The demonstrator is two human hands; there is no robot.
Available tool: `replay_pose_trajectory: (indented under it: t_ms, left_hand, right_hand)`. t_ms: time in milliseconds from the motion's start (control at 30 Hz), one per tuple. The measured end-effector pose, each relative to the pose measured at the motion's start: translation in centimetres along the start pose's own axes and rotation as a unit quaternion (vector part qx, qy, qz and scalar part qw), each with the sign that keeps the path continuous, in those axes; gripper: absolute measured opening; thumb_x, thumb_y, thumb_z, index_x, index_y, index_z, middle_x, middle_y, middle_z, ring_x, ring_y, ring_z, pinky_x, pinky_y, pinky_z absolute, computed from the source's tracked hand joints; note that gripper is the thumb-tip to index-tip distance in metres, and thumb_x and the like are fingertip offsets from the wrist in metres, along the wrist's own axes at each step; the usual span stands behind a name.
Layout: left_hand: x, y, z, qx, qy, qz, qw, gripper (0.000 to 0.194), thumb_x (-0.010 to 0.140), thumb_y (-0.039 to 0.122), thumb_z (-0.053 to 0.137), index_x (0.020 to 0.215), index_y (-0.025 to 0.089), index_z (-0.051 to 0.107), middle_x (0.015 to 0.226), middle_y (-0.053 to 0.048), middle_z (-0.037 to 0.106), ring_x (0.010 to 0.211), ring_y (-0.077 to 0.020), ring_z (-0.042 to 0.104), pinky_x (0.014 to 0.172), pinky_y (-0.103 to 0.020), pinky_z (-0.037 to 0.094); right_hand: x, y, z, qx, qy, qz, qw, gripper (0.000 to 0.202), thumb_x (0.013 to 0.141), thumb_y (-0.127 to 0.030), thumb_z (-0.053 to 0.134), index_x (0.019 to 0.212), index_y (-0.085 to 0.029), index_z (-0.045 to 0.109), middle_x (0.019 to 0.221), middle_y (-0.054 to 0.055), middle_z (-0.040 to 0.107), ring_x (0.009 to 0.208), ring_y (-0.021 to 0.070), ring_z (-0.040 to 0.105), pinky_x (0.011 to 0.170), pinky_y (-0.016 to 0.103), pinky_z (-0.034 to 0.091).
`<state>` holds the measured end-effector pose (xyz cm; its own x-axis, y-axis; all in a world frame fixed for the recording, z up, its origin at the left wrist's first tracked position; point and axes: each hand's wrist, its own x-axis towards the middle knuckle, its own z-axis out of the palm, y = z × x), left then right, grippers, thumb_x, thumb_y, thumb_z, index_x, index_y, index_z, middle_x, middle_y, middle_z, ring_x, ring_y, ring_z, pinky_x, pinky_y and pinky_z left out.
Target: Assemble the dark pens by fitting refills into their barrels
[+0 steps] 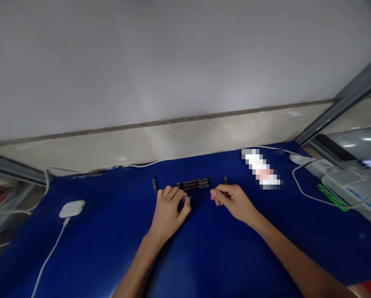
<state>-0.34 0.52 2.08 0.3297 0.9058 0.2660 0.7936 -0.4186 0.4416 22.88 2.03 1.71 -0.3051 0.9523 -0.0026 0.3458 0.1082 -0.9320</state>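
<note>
My left hand [169,207] is closed over the blue table, with thumb and forefinger pinched on a slim pen [187,198] that shows only in part. Just beyond it lie several dark pens [194,183] side by side, roughly level. Another pen [155,184] points away from me, its lower part hidden behind my left hand. To the right, my right hand [233,200] is closed, thumb against curled fingers; what it holds, if anything, is hidden. The top of a pen [225,179] shows just behind that hand; I cannot tell whether the hand touches it.
A white earbud case [72,209] with a cable sits at the left. Thin pens [90,174] lie by the back wall. A blurred-out phone-like object [260,169] is on the right, near a green packet [332,198], a power strip [356,191] and a loose white cable [300,191].
</note>
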Motion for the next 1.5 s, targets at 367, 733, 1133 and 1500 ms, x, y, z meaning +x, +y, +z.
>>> replay_pose_trajectory:
  t_ms: [367, 733, 1133, 1500]
  left_hand:
    - [-0.1, -0.4, 0.2, -0.009, -0.003, -0.003, 1.000, 0.018, 0.095, 0.029, 0.046, 0.086, 0.020, 0.059, 0.083, 0.000, 0.062, 0.082, -0.0183, 0.048, 0.077, -0.036, 0.031]
    - [0.0, -0.3, 0.3, 0.007, -0.016, -0.006, 1.000, 0.021, 0.096, 0.029, 0.043, 0.085, 0.020, 0.059, 0.083, -0.001, 0.062, 0.083, -0.0188, 0.048, 0.077, -0.036, 0.032]
    - [-0.4, 1.1, 1.8, 0.043, -0.061, 0.013, 0.997, 0.028, 0.101, 0.035, 0.038, 0.089, 0.019, 0.058, 0.089, -0.003, 0.060, 0.088, -0.0199, 0.049, 0.077, -0.035, 0.032]
    - [-0.1, -0.3, 0.9, 0.046, 0.022, -0.040, 0.998, 0.024, 0.099, 0.034, 0.041, 0.095, 0.019, 0.060, 0.089, -0.004, 0.062, 0.086, -0.0202, 0.049, 0.080, -0.036, 0.032]
  right_hand:
    - [0.2, -0.2, -0.2, 0.016, 0.031, 0.002, 0.999, 0.020, 0.089, -0.034, 0.059, 0.080, -0.020, 0.069, 0.071, 0.000, 0.068, 0.067, 0.0127, 0.063, 0.063, 0.024, 0.047]
    - [0.2, -0.1, -0.1, -0.023, 0.040, -0.016, 0.999, 0.019, 0.088, -0.037, 0.061, 0.084, -0.022, 0.070, 0.080, 0.002, 0.071, 0.075, 0.0167, 0.066, 0.069, 0.028, 0.049]
    - [-0.6, -0.3, 2.0, -0.075, -0.040, -0.046, 0.995, 0.040, 0.096, -0.041, 0.049, 0.066, -0.019, 0.063, 0.068, 0.000, 0.066, 0.060, 0.0118, 0.060, 0.057, 0.023, 0.042]
    - [0.7, 3.2, -2.4, -0.425, 0.220, 0.013, 0.878, 0.040, 0.085, -0.060, 0.057, 0.082, -0.020, 0.059, 0.080, 0.009, 0.063, 0.079, 0.0268, 0.057, 0.067, 0.037, 0.041]
